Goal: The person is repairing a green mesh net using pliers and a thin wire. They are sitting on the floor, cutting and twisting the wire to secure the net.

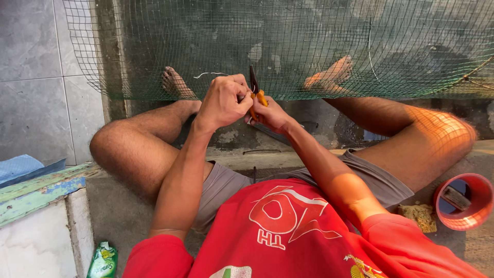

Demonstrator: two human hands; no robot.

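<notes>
A sheet of green wire mesh (309, 46) hangs in front of me, its lower edge running over my bare feet. My right hand (270, 114) grips pliers with orange handles (256, 92), whose dark jaws point up against the mesh edge. My left hand (224, 100) is closed beside the pliers and pinches a thin pale wire (208, 74) that curls out to the left at the mesh edge. Both hands meet just below the mesh, between my bent knees.
A red plastic pot (465, 201) lies on its side at the right, next to a yellowish sponge (419, 216). A worn painted ledge (41, 193) with a blue cloth (18, 166) is at the left. A green pouch (102, 260) lies below it.
</notes>
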